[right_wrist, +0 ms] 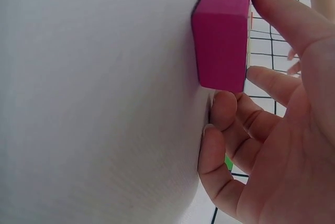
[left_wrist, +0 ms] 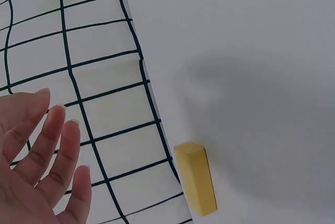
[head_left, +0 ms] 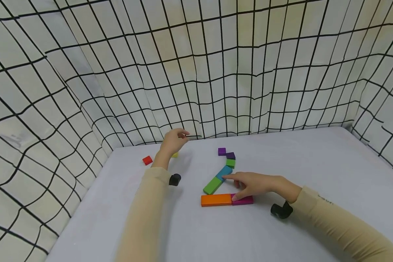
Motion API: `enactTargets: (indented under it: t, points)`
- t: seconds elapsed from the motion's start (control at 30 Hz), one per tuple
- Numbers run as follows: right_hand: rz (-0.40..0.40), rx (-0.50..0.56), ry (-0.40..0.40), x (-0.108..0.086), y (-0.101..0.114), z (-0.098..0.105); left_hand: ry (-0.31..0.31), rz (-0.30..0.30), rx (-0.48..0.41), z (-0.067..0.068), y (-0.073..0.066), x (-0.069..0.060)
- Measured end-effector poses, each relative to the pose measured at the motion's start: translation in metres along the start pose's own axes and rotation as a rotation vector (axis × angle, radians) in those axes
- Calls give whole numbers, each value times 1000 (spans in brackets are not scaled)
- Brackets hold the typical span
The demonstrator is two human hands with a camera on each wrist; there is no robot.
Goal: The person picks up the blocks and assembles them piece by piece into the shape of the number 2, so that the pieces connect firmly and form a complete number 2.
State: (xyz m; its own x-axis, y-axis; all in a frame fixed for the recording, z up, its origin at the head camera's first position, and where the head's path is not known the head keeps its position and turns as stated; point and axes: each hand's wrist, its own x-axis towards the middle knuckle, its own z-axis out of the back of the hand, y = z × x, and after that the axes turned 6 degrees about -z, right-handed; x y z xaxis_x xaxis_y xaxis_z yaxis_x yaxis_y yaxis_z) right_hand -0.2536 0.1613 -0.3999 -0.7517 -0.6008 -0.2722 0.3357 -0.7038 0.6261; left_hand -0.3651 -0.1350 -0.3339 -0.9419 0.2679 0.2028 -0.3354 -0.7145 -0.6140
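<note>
My left hand [head_left: 174,140] hovers over the table's far edge, fingers loosely bent and holding nothing; in the left wrist view a yellow block [left_wrist: 196,179] lies beside it. My right hand [head_left: 253,182] rests among the row of blocks. Its thumb lies on the magenta block [head_left: 243,200], and its index fingertip touches the blue block [head_left: 224,171]. An orange block [head_left: 216,200] joins the magenta one end to end. A long green block [head_left: 213,185] meets the blue one in a slanting line. Beyond it sit a small green block [head_left: 230,163] and two purple blocks [head_left: 222,151].
A red block [head_left: 147,160] lies at the far left of the white table [head_left: 196,233]. Black netting [head_left: 216,80] over pale sheeting rises behind the table and along both sides. Each wrist carries a small black camera [head_left: 175,179].
</note>
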Motion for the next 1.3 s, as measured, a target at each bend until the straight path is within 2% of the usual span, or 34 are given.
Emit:
enactTargets:
  t: [0.2, 0.33, 0.5, 0.6, 0.73, 0.83, 0.93, 1.07, 1.3]
  points:
    - [-5, 5, -3, 0, 0, 0, -23, 7, -1, 12, 16, -10]
    - [-7, 11, -3, 0, 1, 0, -73, -12, -1, 20, 30, -18]
    - [-7, 17, -5, -1, 2, 1, -100, -35, 86, 28, 47, -26]
    - [-6, 13, -9, -2, 3, 1, -78, -42, 189, 30, 57, -28]
    - [-6, 16, -8, -2, 3, 1, -25, -69, 372, 28, 69, -29]
    - [-18, 17, -9, -1, 2, 0, 16, -71, 458, 25, 75, -27]
    - [-25, 12, -12, -1, 0, 0, 61, -46, 479, 21, 78, -25]
    - [-25, 8, -13, -1, -1, 0, 118, -2, 447, 16, 79, -21]
    - [0, 14, -2, -2, -1, 0, 152, 63, 407, 11, 78, -15]
